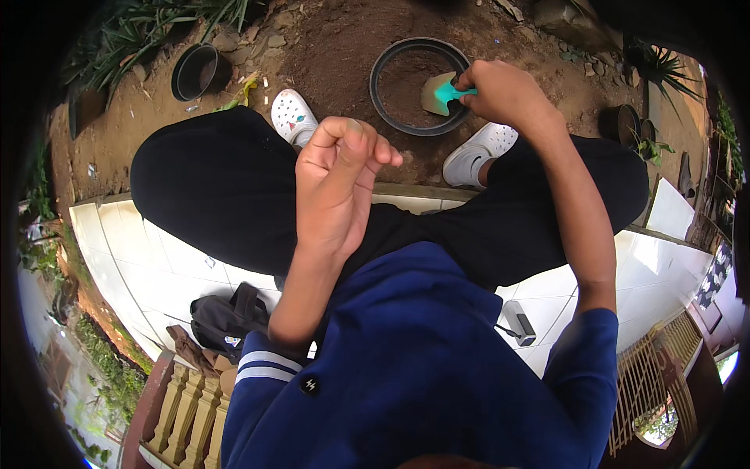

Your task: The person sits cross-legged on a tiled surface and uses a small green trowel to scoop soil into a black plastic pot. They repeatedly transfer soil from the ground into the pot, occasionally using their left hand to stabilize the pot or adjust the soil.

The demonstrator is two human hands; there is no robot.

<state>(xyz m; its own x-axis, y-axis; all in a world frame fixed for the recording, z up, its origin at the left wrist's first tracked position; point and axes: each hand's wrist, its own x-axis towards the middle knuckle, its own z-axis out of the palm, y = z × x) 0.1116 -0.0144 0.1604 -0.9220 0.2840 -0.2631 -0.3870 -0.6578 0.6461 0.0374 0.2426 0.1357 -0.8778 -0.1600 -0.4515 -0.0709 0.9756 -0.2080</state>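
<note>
My right hand (500, 92) is closed round the turquoise handle of a small hand trowel (439, 95). The trowel's soil-stained blade dips inside a round black pot (376, 98), over the brown soil in it. Closer to me and left of the pot, my left hand (340, 184) is raised over my lap. Its fingers are curled in with the thumb bent against them, and the part of the palm that shows holds nothing. A heap of loose dark soil (332, 55) lies on the ground just left of the pot.
My white clogs (293, 113) flank the pot on the dirt. A black pot (197, 72) stands far left, more dark pots (619, 123) to the right. White tiles (176, 246) lie under me, with a black bag (228, 319) and a small grey device (519, 322) on them.
</note>
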